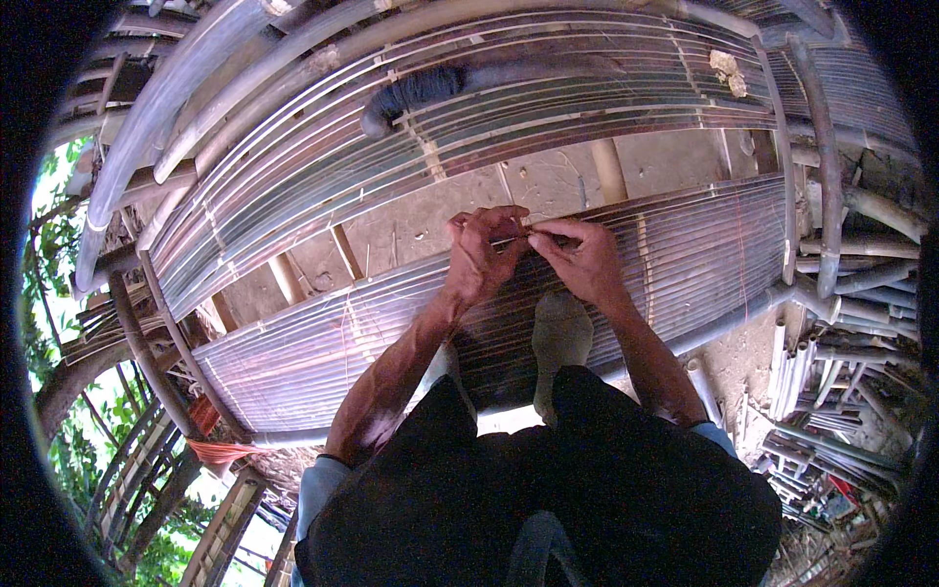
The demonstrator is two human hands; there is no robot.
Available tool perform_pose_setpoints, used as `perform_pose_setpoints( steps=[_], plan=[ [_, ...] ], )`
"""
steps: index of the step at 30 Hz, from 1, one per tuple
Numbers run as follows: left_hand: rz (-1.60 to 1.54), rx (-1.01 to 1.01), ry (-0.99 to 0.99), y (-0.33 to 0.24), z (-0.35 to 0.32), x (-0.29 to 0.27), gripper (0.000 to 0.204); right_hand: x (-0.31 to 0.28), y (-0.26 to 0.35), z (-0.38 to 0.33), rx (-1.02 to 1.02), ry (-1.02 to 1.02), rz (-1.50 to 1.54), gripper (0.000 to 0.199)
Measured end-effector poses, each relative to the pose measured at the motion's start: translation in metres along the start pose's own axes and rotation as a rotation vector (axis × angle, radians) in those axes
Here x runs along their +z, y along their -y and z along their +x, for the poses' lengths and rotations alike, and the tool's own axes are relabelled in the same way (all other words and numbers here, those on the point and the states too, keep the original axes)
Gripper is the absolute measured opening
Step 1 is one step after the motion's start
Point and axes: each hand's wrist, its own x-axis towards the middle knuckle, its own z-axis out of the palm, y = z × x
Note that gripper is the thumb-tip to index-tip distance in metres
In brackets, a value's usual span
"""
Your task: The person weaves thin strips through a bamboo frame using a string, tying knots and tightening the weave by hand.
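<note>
Both my hands meet over the far edge of the near slatted panel [704, 240], made of thin, closely set strips. My left hand [479, 249] has its thumb and fingers drawn together in a pinch. Against it, my right hand [584, 256] pinches with thumb and forefinger at the same spot. What lies between the fingertips is too small to make out; it may be a thin strand. Below the hands, a pale foot covering [562, 333] rests on the dark middle of the panel.
Beyond a gap showing bare ground [430, 220] lies a second slatted panel [293, 201]. On it are a long dark bundle [421, 93] and a crumpled tan piece [727, 73]. Poles [822, 166] frame the sides. Cut poles [831, 450] lie at right; orange strands [225, 452] hang at left.
</note>
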Motion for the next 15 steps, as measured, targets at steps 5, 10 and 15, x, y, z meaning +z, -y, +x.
perform_pose_setpoints(
  steps=[5,10,15],
  plan=[
    [-0.034,-0.076,0.019,-0.007,0.005,-0.003,0.039,0.002,0.010,0.002,-0.066,-0.032,-0.066,0.016],
    [-0.290,-0.248,0.029,-0.017,0.009,-0.008,0.039,0.006,0.010,0.003,-0.090,-0.136,0.016,0.010],
    [-0.319,-0.238,0.019,-0.005,0.008,-0.007,0.039,0.003,0.010,0.004,-0.195,-0.122,-0.109,0.011]
  ],
)
